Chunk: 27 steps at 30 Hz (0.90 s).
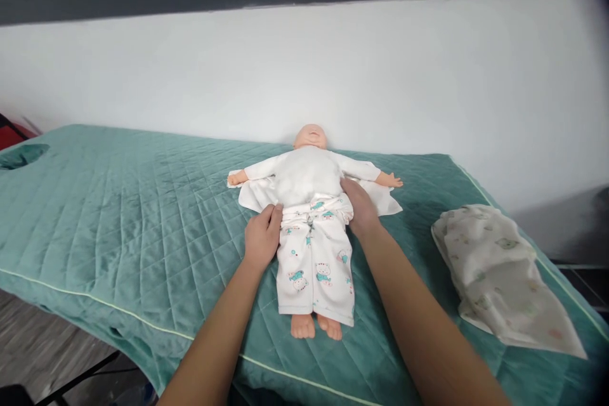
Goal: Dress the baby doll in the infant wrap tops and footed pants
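A baby doll (pixel 310 171) lies on its back on a teal quilted table (pixel 143 203), head toward the wall, arms spread. It wears a white top and white printed trousers (pixel 316 263); bare feet show at the bottom. My left hand (pixel 261 235) is closed on the trousers' waistband at the doll's left-hand side. My right hand (pixel 359 206) grips the waistband on the other side, fingers curled at the hip. A white cloth (pixel 380 202) lies spread under the doll's upper body.
A folded printed cloth (pixel 499 273) lies on the table at the right. A white wall stands right behind the doll's head. The table's front edge runs close to the doll's feet; a face hole (pixel 23 155) is at far left.
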### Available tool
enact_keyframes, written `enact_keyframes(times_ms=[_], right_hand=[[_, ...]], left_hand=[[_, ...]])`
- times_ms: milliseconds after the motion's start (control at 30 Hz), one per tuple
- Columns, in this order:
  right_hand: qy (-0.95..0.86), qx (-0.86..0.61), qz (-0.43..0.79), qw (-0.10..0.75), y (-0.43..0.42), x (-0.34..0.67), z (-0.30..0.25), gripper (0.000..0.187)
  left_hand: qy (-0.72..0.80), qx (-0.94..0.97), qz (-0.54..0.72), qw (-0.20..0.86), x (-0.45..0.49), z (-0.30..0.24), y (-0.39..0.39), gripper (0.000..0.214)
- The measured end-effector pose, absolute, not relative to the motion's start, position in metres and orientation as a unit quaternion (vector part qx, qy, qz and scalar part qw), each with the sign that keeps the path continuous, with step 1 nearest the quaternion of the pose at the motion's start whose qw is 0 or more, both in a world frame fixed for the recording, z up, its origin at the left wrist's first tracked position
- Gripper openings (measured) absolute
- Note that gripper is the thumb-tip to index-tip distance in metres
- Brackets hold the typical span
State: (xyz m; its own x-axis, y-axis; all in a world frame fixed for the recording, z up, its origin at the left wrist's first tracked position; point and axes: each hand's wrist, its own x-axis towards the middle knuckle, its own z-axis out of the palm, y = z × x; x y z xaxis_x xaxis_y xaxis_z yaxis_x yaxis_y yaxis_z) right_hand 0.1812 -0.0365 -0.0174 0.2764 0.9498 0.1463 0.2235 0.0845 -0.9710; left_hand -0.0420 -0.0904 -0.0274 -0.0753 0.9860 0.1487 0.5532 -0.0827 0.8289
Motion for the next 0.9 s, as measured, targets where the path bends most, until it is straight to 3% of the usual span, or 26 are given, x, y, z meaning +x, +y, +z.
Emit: enact_keyframes(times_ms=[133,267,367,600,900], right_hand=[[-0.469,-0.619,0.289,0.560,-0.078,0.170,-0.015,0.052],[-0.638,-0.543,0.134,0.530,-0.120,0.165,-0.015,0.038],[-0.688,-0.541,0.092,0.476,-0.135,0.165,-0.017,0.030],[-0.709,-0.531,0.068,0.460,-0.118,0.167,-0.023,0.059],[-0.730,-0.538,0.026,0.421,-0.115,0.166,-0.020,0.031]], left_hand=[[0.610,0.617,0.407,0.286,-0.043,-0.027,-0.091,0.044],[0.605,0.615,0.414,0.289,-0.044,-0.027,-0.092,0.042],[0.592,0.618,0.422,0.300,-0.045,-0.028,-0.092,0.037],[0.506,0.643,0.511,0.265,-0.047,-0.036,-0.088,0.024],[0.473,0.692,0.480,0.259,-0.045,-0.035,-0.092,0.033]])
